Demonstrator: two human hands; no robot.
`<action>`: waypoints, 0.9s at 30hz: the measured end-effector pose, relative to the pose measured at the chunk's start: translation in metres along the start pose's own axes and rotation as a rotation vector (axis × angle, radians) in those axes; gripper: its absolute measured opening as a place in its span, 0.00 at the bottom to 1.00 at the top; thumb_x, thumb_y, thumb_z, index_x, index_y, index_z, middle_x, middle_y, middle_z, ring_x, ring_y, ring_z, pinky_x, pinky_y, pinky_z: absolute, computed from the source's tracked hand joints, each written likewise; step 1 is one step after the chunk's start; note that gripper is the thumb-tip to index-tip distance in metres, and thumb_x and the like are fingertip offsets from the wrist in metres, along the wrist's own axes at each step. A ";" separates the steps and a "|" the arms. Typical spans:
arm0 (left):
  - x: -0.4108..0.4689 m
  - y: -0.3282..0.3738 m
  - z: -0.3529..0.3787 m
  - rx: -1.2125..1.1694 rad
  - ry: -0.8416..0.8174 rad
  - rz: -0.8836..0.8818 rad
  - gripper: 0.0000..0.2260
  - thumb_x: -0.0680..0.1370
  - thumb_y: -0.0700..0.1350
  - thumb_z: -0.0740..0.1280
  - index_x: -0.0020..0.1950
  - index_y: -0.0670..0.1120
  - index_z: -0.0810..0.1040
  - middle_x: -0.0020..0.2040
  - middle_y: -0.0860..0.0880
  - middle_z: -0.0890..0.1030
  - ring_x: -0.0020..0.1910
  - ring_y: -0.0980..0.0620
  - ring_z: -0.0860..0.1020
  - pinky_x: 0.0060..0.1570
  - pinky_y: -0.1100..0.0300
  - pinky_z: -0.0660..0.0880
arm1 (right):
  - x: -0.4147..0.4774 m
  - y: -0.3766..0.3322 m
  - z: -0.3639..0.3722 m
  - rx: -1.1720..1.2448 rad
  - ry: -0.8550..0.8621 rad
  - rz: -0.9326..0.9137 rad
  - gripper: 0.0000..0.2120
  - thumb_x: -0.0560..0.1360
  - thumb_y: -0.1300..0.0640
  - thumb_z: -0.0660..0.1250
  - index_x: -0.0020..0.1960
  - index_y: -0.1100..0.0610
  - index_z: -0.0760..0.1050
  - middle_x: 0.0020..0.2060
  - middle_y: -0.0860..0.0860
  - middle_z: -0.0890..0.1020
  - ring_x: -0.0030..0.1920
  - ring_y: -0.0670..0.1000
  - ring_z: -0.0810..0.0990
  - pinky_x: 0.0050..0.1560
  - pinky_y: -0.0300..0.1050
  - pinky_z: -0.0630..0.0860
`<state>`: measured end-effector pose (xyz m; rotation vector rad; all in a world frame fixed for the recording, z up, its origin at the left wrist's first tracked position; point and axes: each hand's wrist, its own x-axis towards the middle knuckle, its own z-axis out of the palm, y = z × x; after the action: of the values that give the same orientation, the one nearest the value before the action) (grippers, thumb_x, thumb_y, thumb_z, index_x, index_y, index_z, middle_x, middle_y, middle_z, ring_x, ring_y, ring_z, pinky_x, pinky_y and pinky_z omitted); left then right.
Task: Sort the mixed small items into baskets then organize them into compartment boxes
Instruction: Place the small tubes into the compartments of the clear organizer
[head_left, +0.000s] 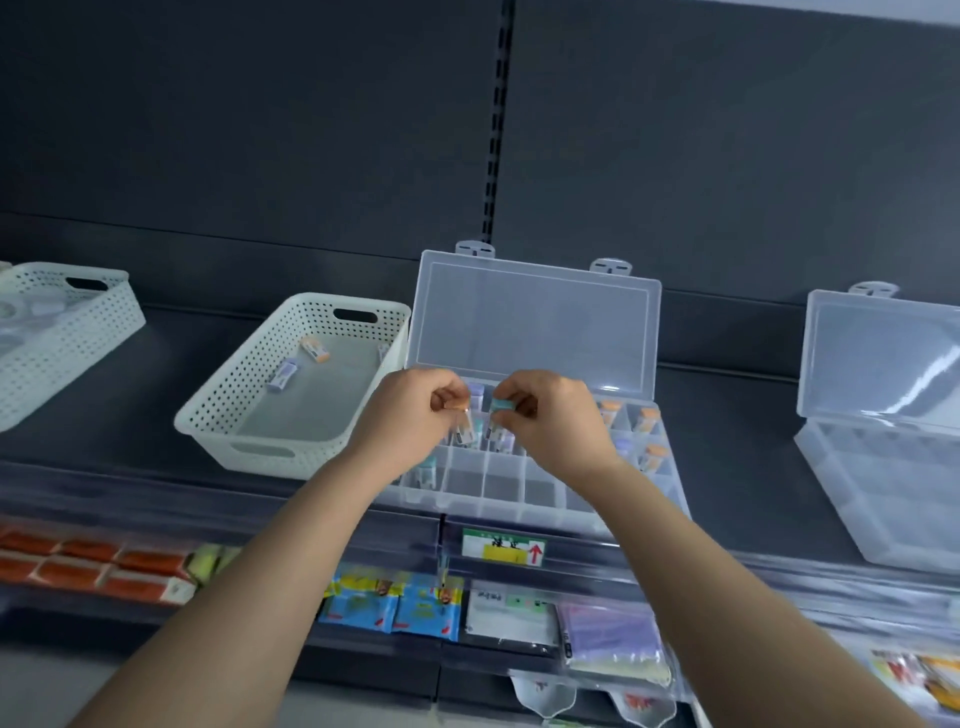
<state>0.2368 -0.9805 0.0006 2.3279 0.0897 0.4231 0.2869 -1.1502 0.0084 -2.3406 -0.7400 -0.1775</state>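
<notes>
Two vials (463, 427) between pinching fingertips (440, 399)

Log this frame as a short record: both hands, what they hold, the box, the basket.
left grip: pinches an orange-capped tube
right grip: pinches a teal-capped tube
position: both hands above the box's back rows
compartment box: lid open, several cells hold capped tubes, front cells mostly bare
white basket: left of the box, a few tubes inside
</notes>
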 end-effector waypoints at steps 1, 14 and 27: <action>-0.004 0.003 0.004 0.035 -0.022 0.008 0.07 0.71 0.38 0.73 0.46 0.49 0.83 0.38 0.60 0.79 0.38 0.63 0.76 0.42 0.65 0.74 | -0.005 0.004 -0.002 -0.011 -0.005 -0.007 0.07 0.71 0.60 0.73 0.49 0.57 0.82 0.43 0.52 0.84 0.41 0.50 0.80 0.44 0.40 0.74; -0.016 0.006 0.028 0.607 -0.272 0.121 0.04 0.76 0.45 0.68 0.48 0.53 0.81 0.45 0.53 0.77 0.48 0.49 0.74 0.52 0.55 0.73 | -0.034 0.027 0.016 -0.174 -0.205 -0.001 0.09 0.74 0.55 0.70 0.54 0.54 0.80 0.49 0.51 0.82 0.48 0.51 0.79 0.50 0.46 0.78; -0.014 0.003 0.027 0.635 -0.297 0.148 0.07 0.75 0.44 0.69 0.51 0.53 0.80 0.44 0.55 0.74 0.50 0.52 0.72 0.55 0.56 0.66 | -0.033 0.032 0.023 -0.209 -0.241 -0.069 0.11 0.73 0.55 0.70 0.56 0.53 0.79 0.48 0.50 0.82 0.48 0.50 0.78 0.49 0.45 0.79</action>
<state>0.2321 -1.0034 -0.0188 3.0105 -0.1107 0.1183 0.2757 -1.1702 -0.0375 -2.5662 -0.9602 -0.0011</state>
